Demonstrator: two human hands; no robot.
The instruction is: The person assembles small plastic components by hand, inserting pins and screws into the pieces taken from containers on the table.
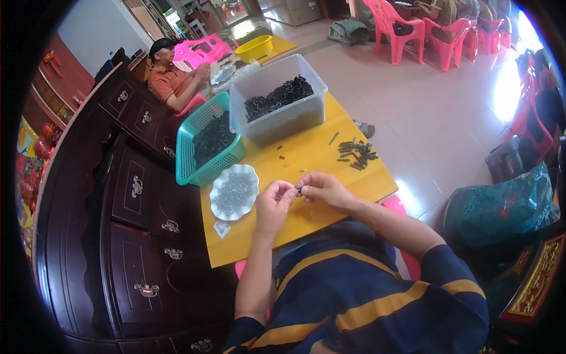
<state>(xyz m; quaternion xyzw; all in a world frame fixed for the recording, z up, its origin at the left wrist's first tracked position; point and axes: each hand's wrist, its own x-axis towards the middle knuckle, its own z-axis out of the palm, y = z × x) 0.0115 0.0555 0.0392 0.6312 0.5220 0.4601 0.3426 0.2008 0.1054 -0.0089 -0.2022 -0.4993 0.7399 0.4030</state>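
My left hand (275, 205) and my right hand (325, 191) meet over the yellow table (283, 227), fingertips pinched together on a small dark piece (299, 192). The fingers mostly cover it, so its exact kind is hidden. Left of my left hand lies a white scalloped plate (254, 203) with many small clear-grey pieces (233, 190). Beyond my right hand is a loose pile of short dark strips (358, 154). Farther off stand a teal basket (186, 154) and a translucent plastic bin (289, 125), both holding small black pieces.
Dark wooden drawers (127, 259) line the left side. Across the tables sits a person in an orange shirt (167, 85), near a yellow basin (254, 48). Pink chairs (401, 32) and more people are at the far right. A full teal bag (501, 203) rests at right.
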